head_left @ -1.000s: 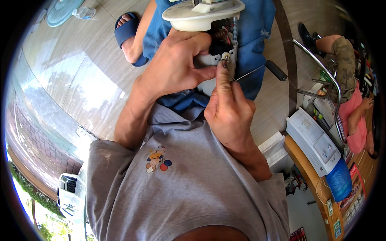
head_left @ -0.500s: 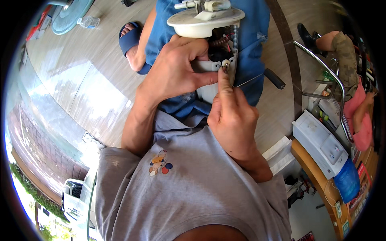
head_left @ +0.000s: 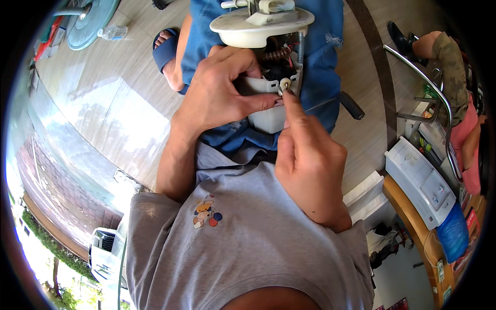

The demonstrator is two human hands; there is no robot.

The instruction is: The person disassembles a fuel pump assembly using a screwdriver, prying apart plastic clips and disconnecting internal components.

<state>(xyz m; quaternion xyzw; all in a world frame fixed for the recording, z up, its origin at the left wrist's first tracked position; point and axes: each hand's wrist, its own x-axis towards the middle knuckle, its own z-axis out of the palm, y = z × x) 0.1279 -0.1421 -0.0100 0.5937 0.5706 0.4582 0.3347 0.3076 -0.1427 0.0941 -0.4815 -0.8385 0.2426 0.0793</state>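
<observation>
On my lap, between the thighs of my blue jeans, is a fuel pump module (head_left: 266, 111) with a pale round flange (head_left: 263, 27), a metal spring (head_left: 300, 49), coiled wires and a grey plastic housing. My left hand (head_left: 219, 90) grips the housing from the left, its thumb along the near wall. With its index finger stretched out, my right hand (head_left: 312, 150) presses beside a small pale round fitting (head_left: 285, 83) at the housing's rim. The remaining right fingers are curled. A screwdriver (head_left: 352, 106) with a black handle sticks out from behind them to the right; its tip is hidden.
On the tiled floor at the far left are a plastic bottle (head_left: 112, 33) and a round blue-green base (head_left: 90, 26). To the right stand a metal-framed chair (head_left: 439, 98) near another person, a grey-white plastic box (head_left: 421, 181) and a blue bag (head_left: 453, 235) on a wooden counter.
My right hand has shifted slightly right and its index fingertip has drawn down a little from the pale fitting. The left hand keeps its grip on the module.
</observation>
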